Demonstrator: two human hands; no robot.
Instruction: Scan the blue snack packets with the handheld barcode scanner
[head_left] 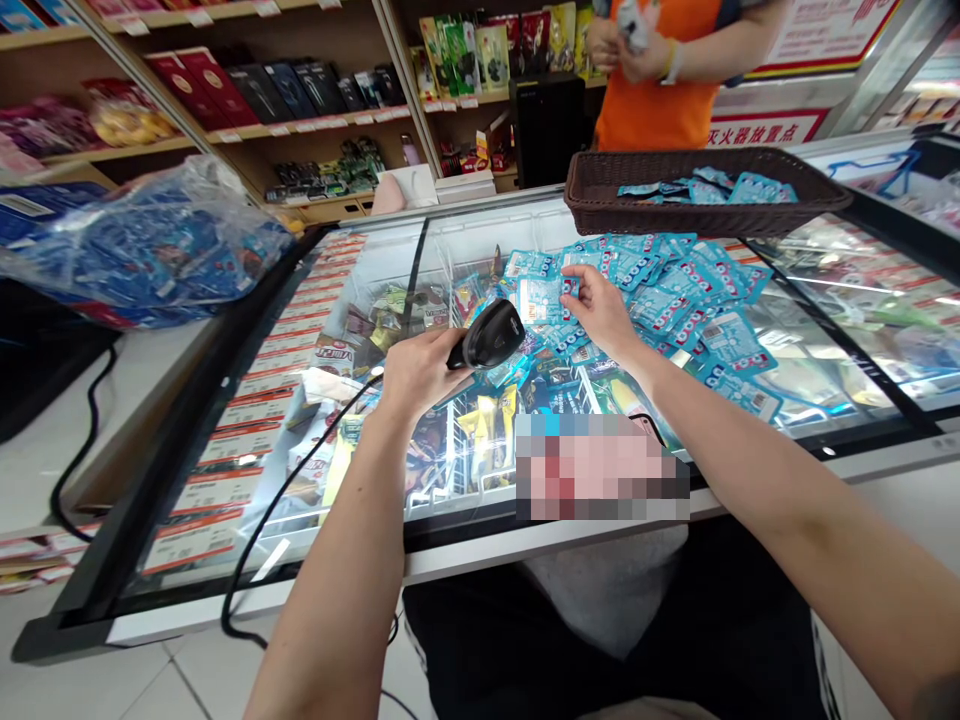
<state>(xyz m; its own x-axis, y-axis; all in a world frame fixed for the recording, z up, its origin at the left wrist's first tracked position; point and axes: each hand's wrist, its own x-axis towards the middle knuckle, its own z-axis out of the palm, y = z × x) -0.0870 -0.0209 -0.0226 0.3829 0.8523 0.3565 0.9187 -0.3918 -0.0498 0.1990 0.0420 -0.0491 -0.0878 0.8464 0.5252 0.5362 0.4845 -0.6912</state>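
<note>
My left hand [424,372] is wrapped round the handle of a black barcode scanner [491,335], whose head points toward the right. Between the thumb and fingers of my right hand [596,308] is the edge of a small light-blue packet [538,300], with its pale printed label facing up. The scanner head is just below and left of this packet, apart from it. Many similar blue packets [694,290] lie in an overlapping pile on the glass freezer lid around and to the right of my right hand.
A brown wicker basket [585,210] holding several blue packets stands behind the pile. The scanner's black cable [277,500] trails over the freezer's left side. A plastic-wrapped blue bundle [165,250] lies at left. A person in an orange vest [652,110] stands beyond the freezer.
</note>
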